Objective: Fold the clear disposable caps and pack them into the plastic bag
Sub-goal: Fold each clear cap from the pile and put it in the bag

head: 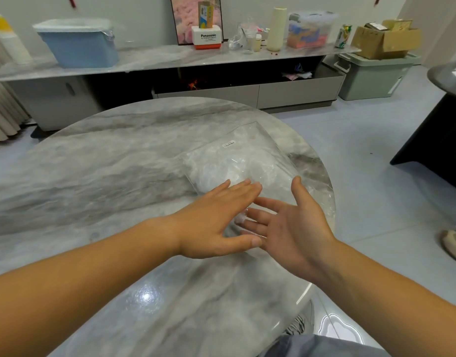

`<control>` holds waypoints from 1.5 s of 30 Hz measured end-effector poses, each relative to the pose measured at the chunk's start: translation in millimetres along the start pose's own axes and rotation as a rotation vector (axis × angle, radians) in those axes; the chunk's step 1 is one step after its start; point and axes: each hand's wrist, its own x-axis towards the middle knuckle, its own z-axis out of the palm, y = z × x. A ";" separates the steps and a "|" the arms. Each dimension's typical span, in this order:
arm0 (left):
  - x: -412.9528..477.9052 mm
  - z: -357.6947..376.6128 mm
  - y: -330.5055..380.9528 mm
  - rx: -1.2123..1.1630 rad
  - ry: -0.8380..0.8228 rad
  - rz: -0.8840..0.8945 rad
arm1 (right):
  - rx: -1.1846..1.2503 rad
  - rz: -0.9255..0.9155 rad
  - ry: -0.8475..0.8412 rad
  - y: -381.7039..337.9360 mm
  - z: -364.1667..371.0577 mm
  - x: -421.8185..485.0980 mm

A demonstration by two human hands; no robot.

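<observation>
Marble table (105, 163) w/ the plastic bag (250, 150) lying flat, right of centre of frame, clear caps (221, 173) bunched inside it. My left hand (216, 222) is palm-down at the bag's near end, fingers straight & close together. Right hand (296, 228) just beside it, palm turned up, fingers straight & spread; neither grips anything.

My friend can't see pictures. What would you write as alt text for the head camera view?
Two open hands, the left hand palm down and the right hand palm turned sideways, meet at the near end of a clear plastic bag full of clear caps on a round marble table.
</observation>
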 end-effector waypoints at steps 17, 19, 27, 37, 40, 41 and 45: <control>-24.0 0.1 -17.9 0.260 -0.081 0.084 | -0.586 -0.464 0.274 -37.4 -24.0 -21.6; -33.9 2.4 -22.4 0.347 -0.117 0.099 | -0.881 -0.813 0.261 -40.6 -35.0 -15.1; -56.5 14.3 -33.4 0.512 -0.099 0.117 | -1.497 -0.585 -0.214 -30.5 -44.2 17.3; -129.8 14.2 -51.3 0.411 -0.021 0.121 | -1.244 -0.500 -0.326 12.1 -5.1 19.0; -145.8 17.0 -51.5 0.410 0.027 0.092 | -1.373 -0.543 -0.265 13.5 -1.3 19.4; -146.3 19.4 -49.5 0.413 0.038 0.084 | -1.425 -0.561 -0.249 12.0 -3.7 18.2; -144.0 37.0 -42.5 0.446 0.076 0.067 | -1.528 -0.833 -0.281 8.9 -6.1 3.4</control>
